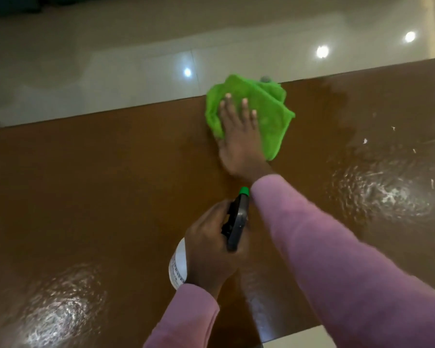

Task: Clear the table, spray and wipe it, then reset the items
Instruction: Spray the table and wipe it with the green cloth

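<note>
Table (111, 184): one green cloth (269, 114) under flat right hand (239, 136); left hand (209, 249) grips one spray bottle (237, 222).

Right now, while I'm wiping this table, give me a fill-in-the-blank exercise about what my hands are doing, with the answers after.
1. The right hand presses flat on a ____ cloth.
2. The left hand grips a ____ bottle.
3. Of the two hands, only the ____ one touches the cloth.
Missing words: green; spray; right.
</note>
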Motion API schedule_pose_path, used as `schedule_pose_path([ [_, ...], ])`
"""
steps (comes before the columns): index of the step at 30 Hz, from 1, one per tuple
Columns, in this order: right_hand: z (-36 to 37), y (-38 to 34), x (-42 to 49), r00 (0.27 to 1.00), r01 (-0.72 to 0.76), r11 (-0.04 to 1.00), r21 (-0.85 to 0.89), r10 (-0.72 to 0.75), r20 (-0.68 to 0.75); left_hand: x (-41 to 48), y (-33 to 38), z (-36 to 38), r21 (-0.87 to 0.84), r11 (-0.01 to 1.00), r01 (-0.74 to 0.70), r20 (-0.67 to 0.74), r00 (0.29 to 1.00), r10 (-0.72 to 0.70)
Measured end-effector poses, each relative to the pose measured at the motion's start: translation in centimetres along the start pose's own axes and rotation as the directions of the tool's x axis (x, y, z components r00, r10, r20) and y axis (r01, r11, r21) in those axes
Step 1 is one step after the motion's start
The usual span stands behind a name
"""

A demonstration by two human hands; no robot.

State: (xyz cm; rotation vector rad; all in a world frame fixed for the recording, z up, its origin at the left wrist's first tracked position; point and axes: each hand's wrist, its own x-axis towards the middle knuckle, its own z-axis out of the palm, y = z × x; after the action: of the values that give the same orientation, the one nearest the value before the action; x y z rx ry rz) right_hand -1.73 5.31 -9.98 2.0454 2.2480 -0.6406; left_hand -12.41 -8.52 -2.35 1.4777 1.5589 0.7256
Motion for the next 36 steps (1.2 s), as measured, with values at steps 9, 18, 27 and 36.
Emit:
schedule_pose_path([
  [9,-4.6,11.8,2.1,0.92,-0.384,0.922,0.06,0.387,-0.062,0.3,-0.1,-0.7,-0.068,0.997,0.022,-0.045,0.999,-0.025],
  [18,0.5,3.5,-5.3,0.975,0.207,0.976,-0.068,-0.2,0.102,0.3,-0.1,-0.3,0.021,0.999,-0.037,-0.024,0.999,0.038],
  [27,-2.1,11.8,-5.0,0.924,-0.362,0.921,0.146,0.375,-0.075,0.0,-0.6,0.0,-0.003,0.999,-0.051,-0.04,0.998,0.051],
  [36,1.0,12.6,-14.7,0.993,-0.118,0.991,0.068,0.117,0.012,0.0,-0.8,-0.1,-0.03,0.999,-0.02,-0.092,0.996,0.017],
])
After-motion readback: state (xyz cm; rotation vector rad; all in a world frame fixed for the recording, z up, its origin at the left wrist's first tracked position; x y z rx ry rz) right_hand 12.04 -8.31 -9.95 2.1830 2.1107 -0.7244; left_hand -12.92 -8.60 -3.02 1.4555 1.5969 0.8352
